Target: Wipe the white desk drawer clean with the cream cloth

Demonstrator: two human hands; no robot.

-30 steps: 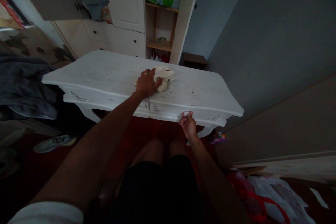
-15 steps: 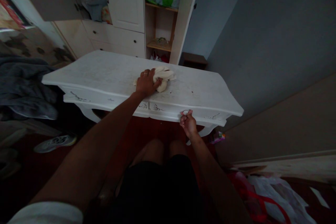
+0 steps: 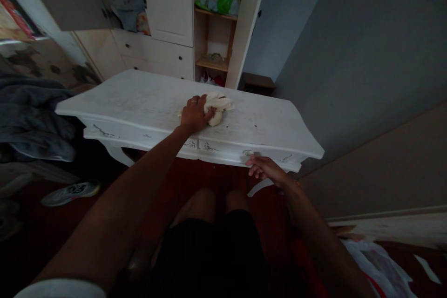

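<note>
A crumpled cream cloth (image 3: pixel 220 102) lies on the top of a white dressing table (image 3: pixel 265 116) with curved edges. My left hand (image 3: pixel 195 114), with a ring on one finger, presses on the cloth and grips its left side. At the drawer front, my right hand (image 3: pixel 266 168) is just beside the white ornate drawer knob (image 3: pixel 248 153). Its fingers are loosely bent and apart, one fingertip at the knob's lower edge; whether it touches cannot be made out. The tabletop shows grey smudges and dark specks.
Behind the table stands a white wardrobe (image 3: pixel 171 4) with open doors and bags on a shelf. A grey blanket (image 3: pixel 31 116) hangs at the left above a shoe (image 3: pixel 71 194). Plastic bags (image 3: pixel 377 260) lie on the floor by the right wall.
My right hand has let go of the drawer knob and shifted right, its fingers loosening. My left hand stays on the cloth, almost unmoved. The view has tilted slightly.
</note>
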